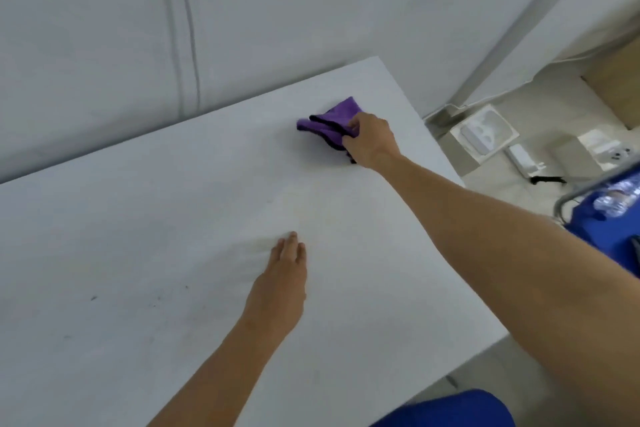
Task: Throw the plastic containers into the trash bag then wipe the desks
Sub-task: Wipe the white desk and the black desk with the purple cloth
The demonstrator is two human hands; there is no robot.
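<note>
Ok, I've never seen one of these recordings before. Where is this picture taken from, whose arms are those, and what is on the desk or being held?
There is no machine here. The single picture comes from a wide-angle camera worn on a person's head, looking forward and down, so the two bare arms are the wearer's own. The right hand grips a bunched purple cloth with dark edging, on the white desk near its far right corner. The left hand rests flat on the desk with straight fingers and holds nothing. The desk also shows a few small dark specks. On the floor to the right stand white boxes. At the right edge is a blue bag, perhaps the trash bag, holding what look like clear plastic bottles.
</note>
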